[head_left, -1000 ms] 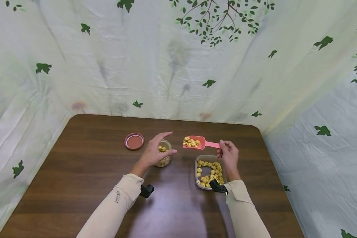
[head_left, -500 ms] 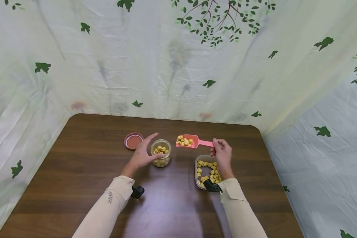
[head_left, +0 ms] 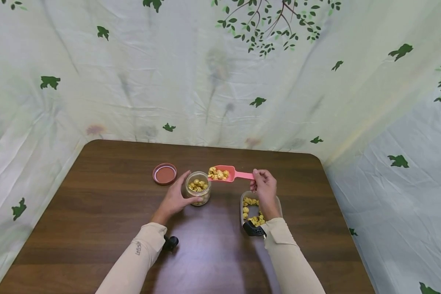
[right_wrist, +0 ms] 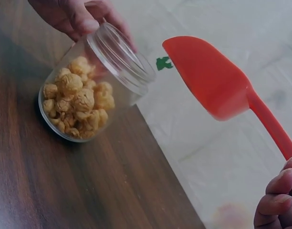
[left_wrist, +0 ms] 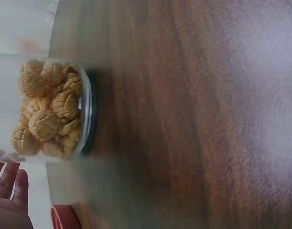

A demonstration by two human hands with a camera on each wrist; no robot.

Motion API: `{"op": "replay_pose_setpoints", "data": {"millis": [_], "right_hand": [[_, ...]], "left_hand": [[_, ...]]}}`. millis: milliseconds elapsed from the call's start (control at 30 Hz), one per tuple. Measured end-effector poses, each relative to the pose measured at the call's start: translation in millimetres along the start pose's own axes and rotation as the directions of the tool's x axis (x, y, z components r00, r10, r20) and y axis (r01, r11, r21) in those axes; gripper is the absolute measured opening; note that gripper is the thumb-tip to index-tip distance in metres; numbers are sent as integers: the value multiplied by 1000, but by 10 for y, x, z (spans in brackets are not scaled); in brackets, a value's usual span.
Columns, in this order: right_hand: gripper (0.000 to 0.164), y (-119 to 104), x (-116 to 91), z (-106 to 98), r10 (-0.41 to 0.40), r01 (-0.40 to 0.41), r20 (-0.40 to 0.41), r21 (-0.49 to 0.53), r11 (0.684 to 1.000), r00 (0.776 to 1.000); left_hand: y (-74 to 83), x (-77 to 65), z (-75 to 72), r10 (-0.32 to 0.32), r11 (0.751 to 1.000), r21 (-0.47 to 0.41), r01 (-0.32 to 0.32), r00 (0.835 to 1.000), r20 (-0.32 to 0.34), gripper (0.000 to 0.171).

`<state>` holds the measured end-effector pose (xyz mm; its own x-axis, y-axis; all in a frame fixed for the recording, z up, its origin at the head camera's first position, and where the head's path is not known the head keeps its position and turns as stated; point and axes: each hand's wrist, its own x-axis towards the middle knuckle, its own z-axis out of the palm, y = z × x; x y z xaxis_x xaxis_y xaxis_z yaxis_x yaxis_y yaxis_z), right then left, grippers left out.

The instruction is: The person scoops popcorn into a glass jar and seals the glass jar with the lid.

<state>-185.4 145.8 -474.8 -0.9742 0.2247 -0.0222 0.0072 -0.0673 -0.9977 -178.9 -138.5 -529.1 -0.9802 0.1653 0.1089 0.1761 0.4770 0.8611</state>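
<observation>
Left hand (head_left: 173, 199), opened jar-wide, gripped the clear round glass jar (head_left: 203, 198) of golden popcorn (head_left: 197, 186), standing on the brown wood-grain worktop (head_left: 114, 204). Popcorn-loaded pink scoop (head_left: 230, 175) hung near its mouth, right hand (head_left: 265, 187) pinching the handle (head_left: 244, 175).

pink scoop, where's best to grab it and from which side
Grip the scoop by the outer end of its slim handle, coming from the right. The handle points right, away from the glass jar, and the right hand holds it there; the wide bowl carries loose popcorn, so it probably wants holding level.
</observation>
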Motion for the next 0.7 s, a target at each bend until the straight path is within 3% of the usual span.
{"op": "replay_pose_setpoints", "data": {"millis": [400, 700], "right_hand": [[26, -1, -37, 110, 27, -26, 39, -32, 999, 999], [20, -257, -211, 248, -49, 55, 64, -106, 993, 997]], "left_hand": [[-42, -17, 46, -41, 999, -25, 40, 999, -24, 95], [-52, -16, 56, -33, 999, -45, 31, 999, -28, 91]]}}
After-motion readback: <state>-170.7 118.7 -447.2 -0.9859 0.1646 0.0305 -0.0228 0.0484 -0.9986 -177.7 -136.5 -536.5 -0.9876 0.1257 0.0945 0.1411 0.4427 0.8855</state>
